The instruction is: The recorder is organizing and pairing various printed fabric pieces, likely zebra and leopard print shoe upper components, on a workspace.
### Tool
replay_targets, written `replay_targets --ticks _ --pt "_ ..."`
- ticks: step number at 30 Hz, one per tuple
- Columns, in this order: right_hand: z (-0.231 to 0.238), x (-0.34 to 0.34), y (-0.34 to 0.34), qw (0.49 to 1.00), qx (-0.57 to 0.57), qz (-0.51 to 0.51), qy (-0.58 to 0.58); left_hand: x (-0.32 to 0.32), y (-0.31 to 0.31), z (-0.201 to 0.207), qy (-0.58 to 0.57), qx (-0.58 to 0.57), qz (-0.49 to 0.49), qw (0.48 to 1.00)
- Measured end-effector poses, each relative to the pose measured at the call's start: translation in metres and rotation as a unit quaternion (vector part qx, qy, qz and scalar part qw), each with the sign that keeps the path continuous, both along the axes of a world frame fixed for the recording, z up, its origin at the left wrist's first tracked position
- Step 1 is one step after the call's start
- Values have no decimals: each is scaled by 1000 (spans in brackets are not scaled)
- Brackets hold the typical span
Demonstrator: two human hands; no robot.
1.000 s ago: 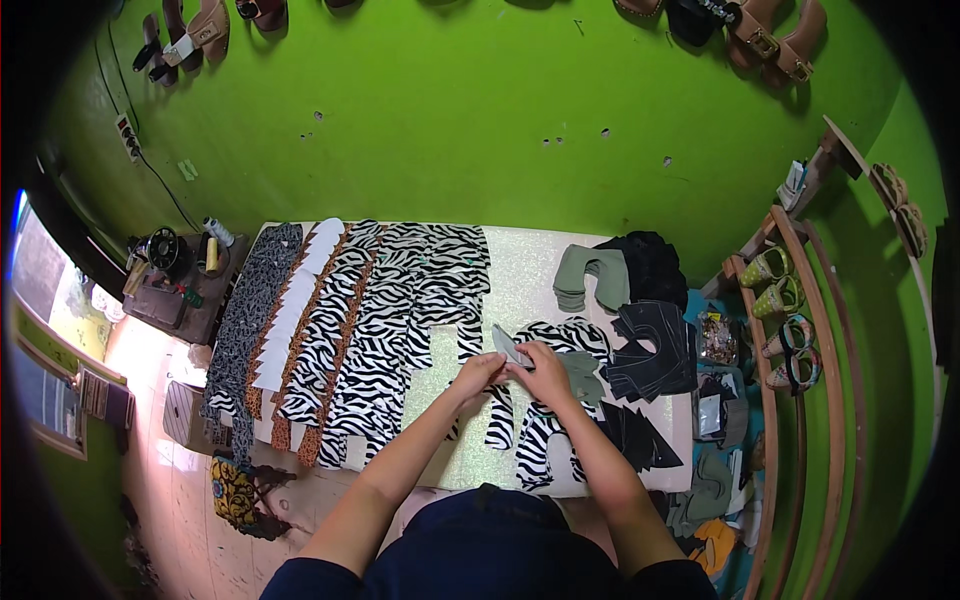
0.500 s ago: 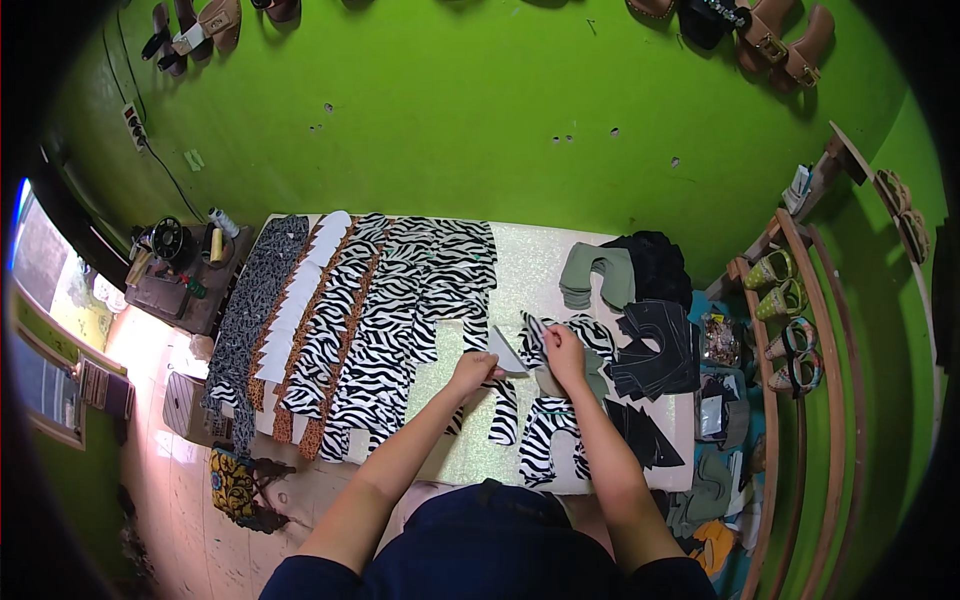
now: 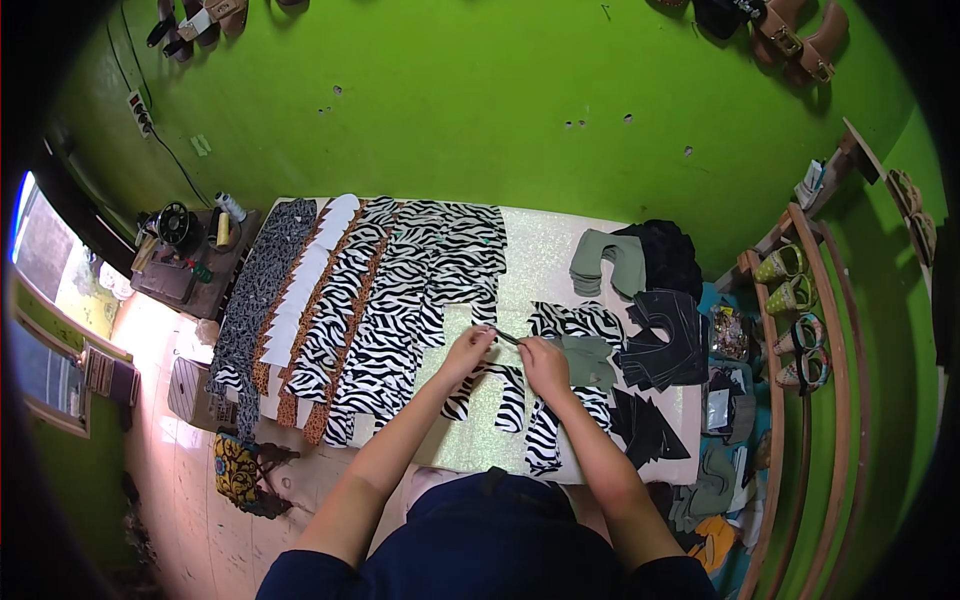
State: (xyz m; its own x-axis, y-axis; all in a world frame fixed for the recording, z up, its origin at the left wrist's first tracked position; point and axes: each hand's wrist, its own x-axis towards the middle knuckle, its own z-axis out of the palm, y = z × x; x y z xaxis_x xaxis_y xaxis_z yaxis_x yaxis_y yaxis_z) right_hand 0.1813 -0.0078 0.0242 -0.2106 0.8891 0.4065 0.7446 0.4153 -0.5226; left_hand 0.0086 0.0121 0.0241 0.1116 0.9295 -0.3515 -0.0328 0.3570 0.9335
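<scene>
Above the middle of the table, my left hand (image 3: pixel 468 352) and my right hand (image 3: pixel 544 366) are close together, fingers pinched. A thin, dark-edged fabric piece (image 3: pixel 508 338) stretches between them, seen almost edge-on; I cannot make out its full shape. Beneath and beside my hands lie zebra-print pieces (image 3: pixel 509 405), some of them strip-shaped. Right of my right hand, grey-green cut pieces (image 3: pixel 592 362) lie over more zebra-print fabric (image 3: pixel 575 318). On the left, overlapping rows of zebra-print pieces (image 3: pixel 390 290) cover the table.
White pieces (image 3: pixel 312 290) and dark patterned pieces (image 3: pixel 265 270) lie at the table's left. Black pieces (image 3: pixel 660 345) and a grey-green stack (image 3: pixel 607 262) are at the right. A sewing machine (image 3: pixel 172 228) stands far left; a wooden rack (image 3: pixel 820 300) with sandals stands right.
My hands have come together. The pale-backed piece in my left hand and the zebra-print piece in my right now meet edge-on between my fingers. The view has shifted slightly.
</scene>
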Motion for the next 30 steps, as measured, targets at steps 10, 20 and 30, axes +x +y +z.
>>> replay_targets --ticks 10,20,30 --pt "-29 -10 -21 938 -289 -56 185 -40 -20 -35 210 52 -109 970" --pt "-38 -16 -27 966 -236 -101 28 -38 -26 -24 327 115 -118 931" --pt "-38 -17 -29 971 -219 -85 -36 -35 -26 -31 367 144 -145 907"
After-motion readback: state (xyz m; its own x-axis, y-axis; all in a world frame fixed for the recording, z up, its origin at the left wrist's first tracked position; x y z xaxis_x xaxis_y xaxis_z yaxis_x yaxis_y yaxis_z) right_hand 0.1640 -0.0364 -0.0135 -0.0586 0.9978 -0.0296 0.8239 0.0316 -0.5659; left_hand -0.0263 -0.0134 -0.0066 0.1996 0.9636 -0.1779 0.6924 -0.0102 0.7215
